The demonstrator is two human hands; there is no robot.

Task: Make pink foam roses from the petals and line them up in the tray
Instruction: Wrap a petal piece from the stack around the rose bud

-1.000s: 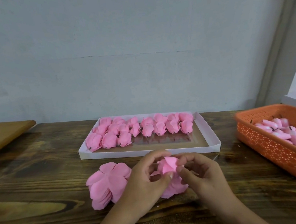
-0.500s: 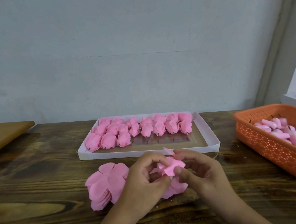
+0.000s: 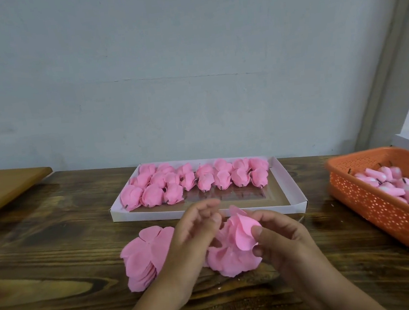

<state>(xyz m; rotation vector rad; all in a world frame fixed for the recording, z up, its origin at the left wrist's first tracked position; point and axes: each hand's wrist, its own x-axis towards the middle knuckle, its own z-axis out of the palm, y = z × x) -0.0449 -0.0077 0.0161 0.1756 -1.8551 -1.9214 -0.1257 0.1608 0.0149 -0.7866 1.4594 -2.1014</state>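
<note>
Holding a half-made rose (image 3: 241,229) above the table (image 3: 56,246), head view: right hand (image 3: 280,237) pinches its folded petals between thumb and fingers. Left hand (image 3: 194,231) sits just beside it, fingers loosely spread and blurred; seems released, touching the petals at most. Loose petal sheets (image 3: 229,260) lie under the rose; a petal stack (image 3: 143,257) lies flat by the left wrist. Tray (image 3: 287,186) stands beyond the hands, finished roses (image 3: 193,181) lined along its far side in rows, near strip bare. Orange basket (image 3: 381,212) at right holds pink buds (image 3: 403,187). Wooden board (image 3: 5,188) far left.
</note>
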